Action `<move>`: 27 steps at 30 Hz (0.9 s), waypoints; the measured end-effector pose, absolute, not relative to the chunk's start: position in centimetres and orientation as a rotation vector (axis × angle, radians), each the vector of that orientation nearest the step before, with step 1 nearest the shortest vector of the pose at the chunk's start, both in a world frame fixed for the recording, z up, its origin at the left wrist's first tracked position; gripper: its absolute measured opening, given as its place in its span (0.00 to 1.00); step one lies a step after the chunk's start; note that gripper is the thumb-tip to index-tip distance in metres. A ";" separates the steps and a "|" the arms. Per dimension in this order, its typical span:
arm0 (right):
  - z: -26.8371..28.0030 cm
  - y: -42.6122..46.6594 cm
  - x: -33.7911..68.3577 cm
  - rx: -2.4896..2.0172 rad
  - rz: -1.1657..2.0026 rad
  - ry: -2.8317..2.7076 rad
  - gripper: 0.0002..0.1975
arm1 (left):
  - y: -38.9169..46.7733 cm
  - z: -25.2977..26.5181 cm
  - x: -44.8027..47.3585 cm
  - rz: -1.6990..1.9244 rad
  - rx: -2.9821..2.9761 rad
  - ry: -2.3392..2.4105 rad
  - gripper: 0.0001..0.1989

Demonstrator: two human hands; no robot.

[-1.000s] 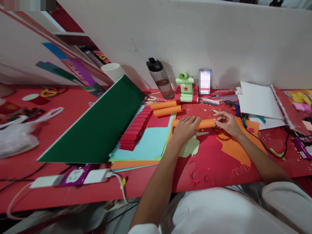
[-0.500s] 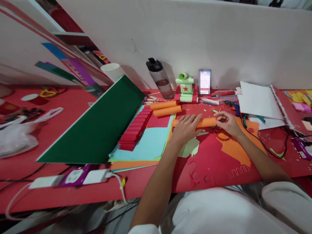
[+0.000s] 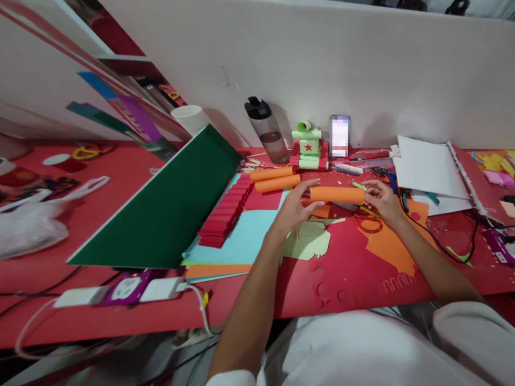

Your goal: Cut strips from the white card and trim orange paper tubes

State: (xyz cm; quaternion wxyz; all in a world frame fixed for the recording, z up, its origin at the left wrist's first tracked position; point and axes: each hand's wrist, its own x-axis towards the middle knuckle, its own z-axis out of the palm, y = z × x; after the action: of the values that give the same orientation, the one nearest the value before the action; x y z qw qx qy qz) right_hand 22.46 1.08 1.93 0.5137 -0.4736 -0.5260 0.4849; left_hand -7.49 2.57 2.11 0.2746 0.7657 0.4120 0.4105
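An orange paper tube lies crosswise between my two hands. My right hand grips its right end with the fingertips. At the left end, my left hand is open, thumb and fingers apart on either side of the tube. Under the tube is a bit of orange paper. Red-handled scissors lie below my right hand, partly hidden. Two more orange paper tubes rest up and left of my left hand. A pale green paper scrap is below it.
A green board leans at left by pleated red paper and coloured sheets. Behind stand a water bottle, a green and red paper model and a phone. A black cable crosses the right side.
My left hand has moved left off the tube's middle, its fingers spreading at the left end. The tube has shifted slightly right and up with my right hand.
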 end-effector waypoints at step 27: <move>0.9 1.4 23.1 -1.066 1.515 -1.124 0.28 | -0.4 2.9 -2.2 1.350 1.638 0.598 0.27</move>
State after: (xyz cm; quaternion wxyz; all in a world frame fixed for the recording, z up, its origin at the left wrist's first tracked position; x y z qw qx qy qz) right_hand 23.10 1.40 0.89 0.4683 -0.4346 -0.4582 0.6180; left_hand -2.23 -0.41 2.94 0.4512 0.6628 0.2418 0.5465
